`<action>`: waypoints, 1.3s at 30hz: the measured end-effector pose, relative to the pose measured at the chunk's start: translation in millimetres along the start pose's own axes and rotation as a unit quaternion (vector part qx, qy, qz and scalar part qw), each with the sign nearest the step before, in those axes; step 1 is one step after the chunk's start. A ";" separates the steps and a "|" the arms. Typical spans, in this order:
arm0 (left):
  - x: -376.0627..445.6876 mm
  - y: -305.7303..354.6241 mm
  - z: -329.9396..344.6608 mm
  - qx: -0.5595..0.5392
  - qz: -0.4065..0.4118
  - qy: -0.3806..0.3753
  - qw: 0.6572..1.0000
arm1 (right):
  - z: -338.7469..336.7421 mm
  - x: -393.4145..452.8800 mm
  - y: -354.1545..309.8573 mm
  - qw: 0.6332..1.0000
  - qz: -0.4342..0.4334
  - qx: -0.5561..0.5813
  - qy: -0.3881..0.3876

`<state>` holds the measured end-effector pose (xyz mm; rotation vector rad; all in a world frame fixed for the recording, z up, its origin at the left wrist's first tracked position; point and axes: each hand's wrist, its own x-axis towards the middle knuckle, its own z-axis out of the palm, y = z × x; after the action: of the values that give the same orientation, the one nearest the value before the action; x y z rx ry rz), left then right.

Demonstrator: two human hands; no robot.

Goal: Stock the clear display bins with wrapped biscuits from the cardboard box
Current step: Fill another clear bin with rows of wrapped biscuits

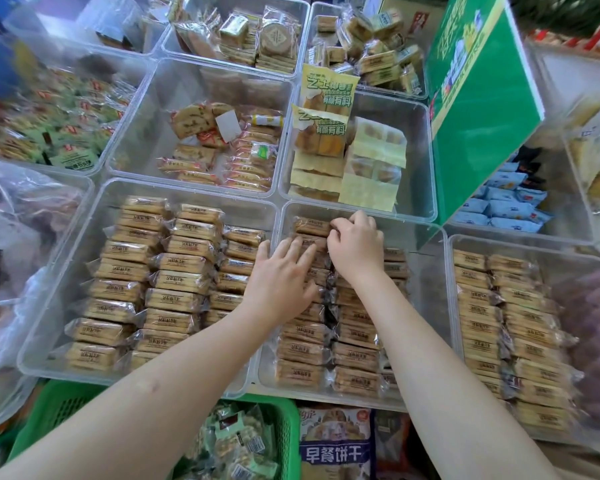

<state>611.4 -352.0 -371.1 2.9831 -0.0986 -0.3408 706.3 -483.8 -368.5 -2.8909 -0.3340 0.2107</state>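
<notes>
Rows of tan wrapped biscuits [302, 332] fill the clear middle bin [426, 271] in front of me. My left hand [279, 280] lies flat with spread fingers on the top left packs of that bin. My right hand [355, 245] has its fingers curled over the far packs and pinches a brown wrapped biscuit [311, 226] at the back of the row. The bin to the left [84, 216] holds three neat rows of the same biscuits [174, 282]. The bin to the right [452, 251] holds two more rows [499, 327]. No cardboard box is in view.
Behind stand more clear bins with mixed snack packs [222, 150] and yellow-green packets [329, 109]. A green sign board [478, 109] leans at the right over blue packs [510, 199]. A green basket [66, 403] with snack bags sits below the bins' front edge.
</notes>
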 end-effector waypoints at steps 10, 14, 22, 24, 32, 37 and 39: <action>0.3 -1.2 1.4 0.006 -0.006 -0.007 1.000 | -3.6 9.6 -8.5 0.991 0.021 -0.133 0.018; 6.8 -3.6 2.7 0.019 0.005 -0.011 1.000 | 0.0 6.7 -1.9 0.992 -0.053 -0.112 0.006; 21.7 -2.6 -2.3 0.047 -0.016 -0.024 0.998 | 0.4 -0.1 10.1 0.999 -0.003 -0.039 0.033; 22.2 -1.9 -2.2 0.058 -0.026 -0.025 0.998 | 0.9 0.7 10.0 0.999 0.006 -0.027 0.047; 22.3 -1.1 -1.7 0.047 -0.028 -0.010 0.998 | -2.0 13.4 -0.9 0.988 0.107 0.101 -0.047; 22.9 -2.0 -0.9 0.034 -0.027 -0.002 0.999 | 8.4 16.9 -17.0 0.982 0.157 0.100 -0.018; 22.4 -2.2 -1.0 0.025 -0.027 0.002 0.999 | 10.3 16.5 -15.0 0.965 0.192 0.179 -0.014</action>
<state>633.5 -351.5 -375.4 3.0407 -0.0278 -0.3432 717.3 -463.6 -376.9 -2.5633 0.2451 0.3356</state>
